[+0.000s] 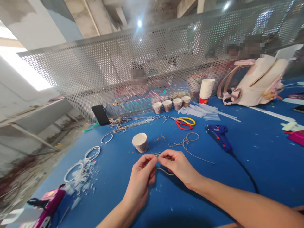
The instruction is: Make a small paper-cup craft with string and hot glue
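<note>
My left hand (144, 169) and my right hand (174, 164) meet fingertip to fingertip above the blue table. Both pinch a thin grey cord (165, 172), and a loop of it hangs below the fingers. The exact spot where they grip it is mostly hidden. Just beyond my left hand stands a small paper cup (140, 142) with a greyish wrapped side. Past my right hand lies a loose, looped length of grey cord (186, 142). Scissors (184, 123) with red and yellow handles rest farther back.
A blue glue gun (219, 134) with a black cable lies at right. White rings (92, 153) and plastic scraps (86, 177) are at left. Several cups (167, 106), a cup stack (207, 90), a phone (100, 114) and a bag (256, 84) stand along the perforated metal screen (95, 69).
</note>
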Action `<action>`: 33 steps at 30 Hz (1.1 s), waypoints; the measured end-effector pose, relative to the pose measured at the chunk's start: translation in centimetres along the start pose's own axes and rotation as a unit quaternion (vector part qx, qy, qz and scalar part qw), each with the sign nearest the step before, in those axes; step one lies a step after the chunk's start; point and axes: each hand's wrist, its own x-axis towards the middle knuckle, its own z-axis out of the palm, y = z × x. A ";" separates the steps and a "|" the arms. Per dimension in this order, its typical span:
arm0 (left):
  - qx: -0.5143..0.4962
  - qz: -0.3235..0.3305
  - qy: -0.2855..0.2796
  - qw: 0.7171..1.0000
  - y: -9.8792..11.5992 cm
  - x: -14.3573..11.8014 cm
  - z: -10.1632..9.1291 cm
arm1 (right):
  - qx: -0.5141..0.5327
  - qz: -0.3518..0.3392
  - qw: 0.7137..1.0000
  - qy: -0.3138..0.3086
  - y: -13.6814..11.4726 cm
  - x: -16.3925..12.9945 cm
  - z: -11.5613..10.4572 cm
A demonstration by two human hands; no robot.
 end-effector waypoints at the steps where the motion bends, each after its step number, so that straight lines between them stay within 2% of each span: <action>1: 0.000 0.000 0.002 1.000 0.0 0.0 0.0 | 0.000 -0.001 1.000 0.001 0.0 0.0 0.0; 21: -0.002 0.006 0.014 1.000 0.0 0.3 0.0 | -0.016 -0.013 1.000 0.002 0.2 0.1 -0.2; 27: -0.017 0.019 0.029 0.999 0.5 0.6 -0.3 | -0.104 -0.080 0.991 0.011 0.7 1.0 -1.1; 33: -0.061 0.057 0.050 0.995 2.2 2.1 -1.9 | -0.265 -0.139 0.954 -0.001 1.5 2.5 -2.3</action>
